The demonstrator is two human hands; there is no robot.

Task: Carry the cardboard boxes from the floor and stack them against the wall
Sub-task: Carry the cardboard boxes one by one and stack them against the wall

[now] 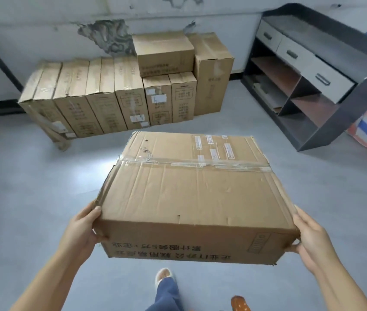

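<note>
While a row of upright cardboard boxes point(101, 97) already stands against the wall point(43, 41), with one smaller box point(164, 53) stacked on top, one flat taped box point(189, 196) is mid-carry, off the floor point(32, 187). Left hand point(83, 227) and right hand point(310, 239) clamp its near corners, fingers wrapped. Placing remains. All boxes sealed; contents unseen. Shelf unit point(312, 86) mostly bare.
</note>
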